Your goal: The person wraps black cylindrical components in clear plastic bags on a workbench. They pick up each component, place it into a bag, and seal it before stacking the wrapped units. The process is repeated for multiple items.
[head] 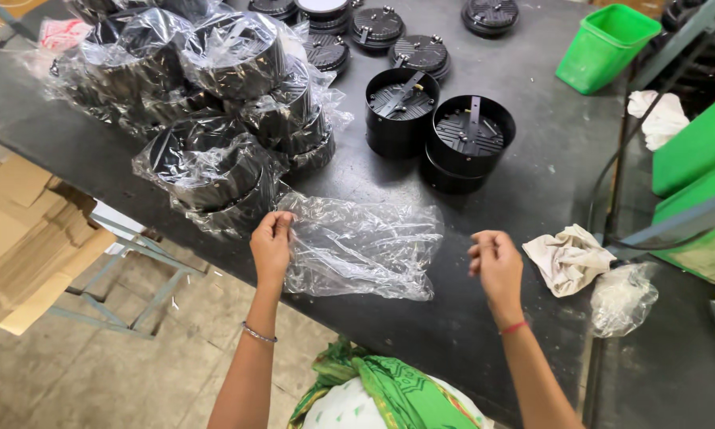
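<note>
A clear plastic bag (365,246) lies flat on the dark table (532,183) near its front edge. My left hand (271,242) pinches the bag's left edge between thumb and fingers. My right hand (496,262) hovers to the right of the bag, fingers curled loosely, holding nothing and just clear of the plastic. Behind the bag stand two open black round housings (399,111) (470,139) with ribbed insides.
A heap of bagged black housings (206,103) fills the table's left. Black round lids (421,52) lie at the back. A green bin (606,46) stands back right. A crumpled cloth (568,258) and wadded plastic (621,298) lie right. Cardboard (24,238) sits on the floor left.
</note>
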{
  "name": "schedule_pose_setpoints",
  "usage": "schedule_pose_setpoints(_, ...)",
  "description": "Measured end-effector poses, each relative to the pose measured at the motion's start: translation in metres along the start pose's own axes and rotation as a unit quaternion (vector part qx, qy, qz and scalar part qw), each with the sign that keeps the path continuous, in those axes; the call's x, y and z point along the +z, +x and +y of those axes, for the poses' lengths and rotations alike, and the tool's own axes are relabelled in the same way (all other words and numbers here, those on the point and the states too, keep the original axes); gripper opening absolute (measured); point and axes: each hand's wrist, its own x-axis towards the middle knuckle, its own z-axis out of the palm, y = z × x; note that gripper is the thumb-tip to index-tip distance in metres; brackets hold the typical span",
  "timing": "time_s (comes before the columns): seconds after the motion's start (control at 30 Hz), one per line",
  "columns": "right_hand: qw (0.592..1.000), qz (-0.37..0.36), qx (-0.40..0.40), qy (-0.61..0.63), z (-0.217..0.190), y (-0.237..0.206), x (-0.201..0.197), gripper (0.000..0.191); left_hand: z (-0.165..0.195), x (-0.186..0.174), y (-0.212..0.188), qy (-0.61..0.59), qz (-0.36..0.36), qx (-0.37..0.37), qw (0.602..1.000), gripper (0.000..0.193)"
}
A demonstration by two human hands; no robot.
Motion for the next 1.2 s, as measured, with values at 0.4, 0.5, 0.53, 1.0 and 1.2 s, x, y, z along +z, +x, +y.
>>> schedule_pose_setpoints(0.4,0.993,-0.011,-0.022,-0.112,-0.007,-0.034,0.036,0.029,-0.003,0.032,-0.021,-0.012,-0.021,0.013,1.000,0.022)
schedule_pose_setpoints(0.5,0.997,-0.039,-0.029,-0.065,0.017,-0.024,0.036,0.026,-0.002,0.036,-0.022,-0.006,-0.034,0.091,0.995,0.024)
schedule_pose_setpoints(0.53,0.998,-0.047,-0.030,-0.039,0.023,-0.020,0.033,0.025,-0.001,0.037,-0.020,0.028,-0.027,0.113,0.993,0.024)
schedule_pose_setpoints(1.0,0.906,-0.336,0.193,0.170,-0.010,-0.028,0.011,0.056,-0.005,0.041,0.003,0.097,-0.047,0.014,0.994,0.025)
schedule_pose_setpoints(1.2,0.969,-0.199,0.126,0.076,0.020,-0.031,0.011,0.022,-0.016,0.031,-0.002,0.028,-0.119,-0.087,0.989,0.025)
